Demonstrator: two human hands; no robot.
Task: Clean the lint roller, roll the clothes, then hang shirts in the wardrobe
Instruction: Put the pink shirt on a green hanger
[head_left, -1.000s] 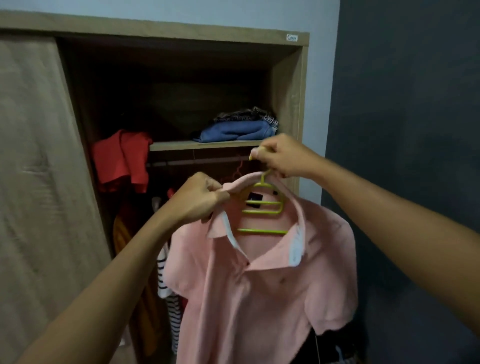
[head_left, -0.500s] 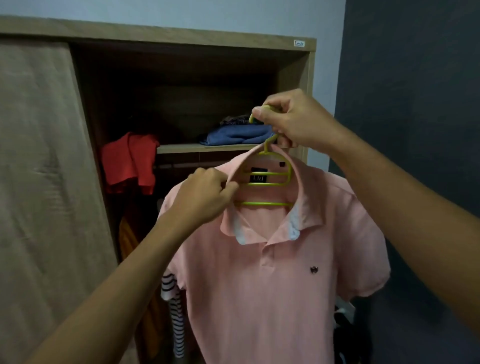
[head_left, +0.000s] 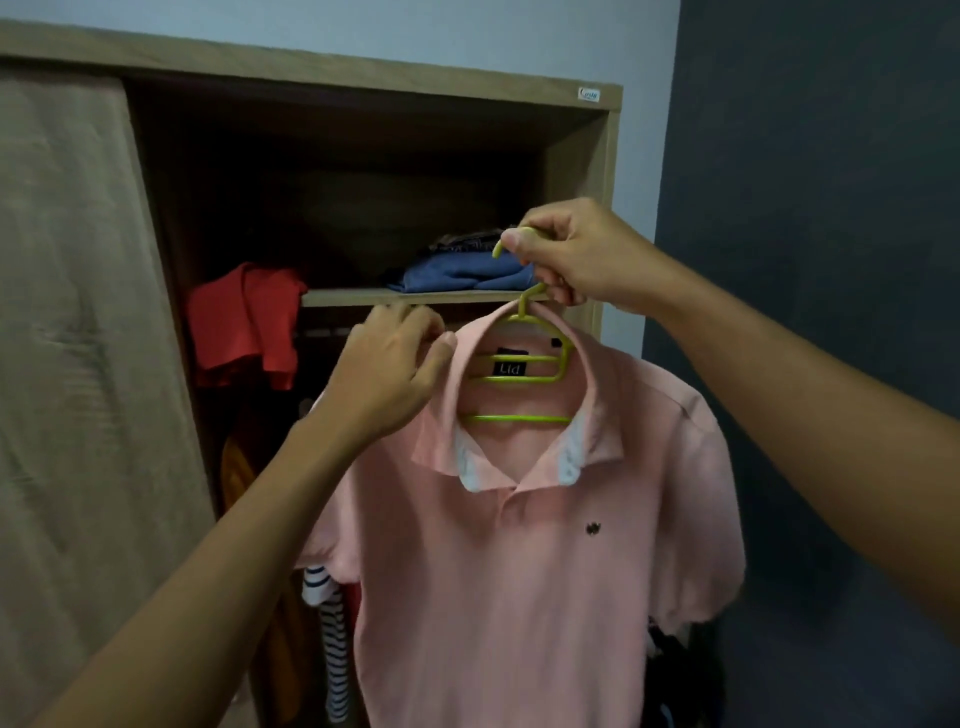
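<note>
Straight ahead stands the wooden wardrobe, its sliding door covering the left side and the right side open and dark. A dark wall fills the right of the view.

Front and centre hangs the pink polo shirt, held up in front of the open compartment, chest facing us, collar folded down, sleeves drooping on both sides. It hangs in the air, below the shelf.

Both arms reach in from the bottom corners. The right hand is up high, fingers curled tight round the hook of the hanger, taking the shirt's whole weight. The left hand is at the collar's left side, thumb tip against the cloth. It's blurred, so I can't tell whether it's pinching the fabric or only touching it.

Inside the wardrobe, a red garment hangs at the left, beside the shelf end. Folded blue clothes sit on the shelf, just behind the right hand. A striped garment peeks out low, beside the shirt's left sleeve.

Smaller now: the lime-green hanger shows its rungs through the open neck, with a black neck label between them. Smallest of all is a tiny dark emblem on the chest.
</note>
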